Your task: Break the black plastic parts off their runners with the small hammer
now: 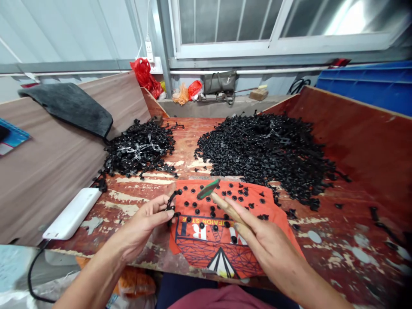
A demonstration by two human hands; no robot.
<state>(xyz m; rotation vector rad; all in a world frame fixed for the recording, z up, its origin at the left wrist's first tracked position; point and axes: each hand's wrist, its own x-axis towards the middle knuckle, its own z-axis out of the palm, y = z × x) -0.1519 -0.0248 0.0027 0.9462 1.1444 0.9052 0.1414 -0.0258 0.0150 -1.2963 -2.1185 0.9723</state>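
Between the thumb and fingers of my left hand [146, 224] is a black plastic strip [173, 198] with small round knobs. My right hand [264, 240] is wrapped round the wooden handle of a small hammer [208, 189], its green-and-dark head pointing up and left. Beneath both lies an orange printed cloth [189, 234], spread near the table's front edge. Several small black round-headed pieces [201, 225] are scattered over it, and the hammer head hovers above some of them. My left hand is at the cloth's left edge; my right forearm crosses its right side.
A large heap of black plastic pieces [267, 146] covers the back right of the worn red table [128, 189]. A smaller heap of black strips [138, 148] lies back left. A white power bank [72, 214] with a cable sits front left. Wooden boards [360, 133] wall the sides.
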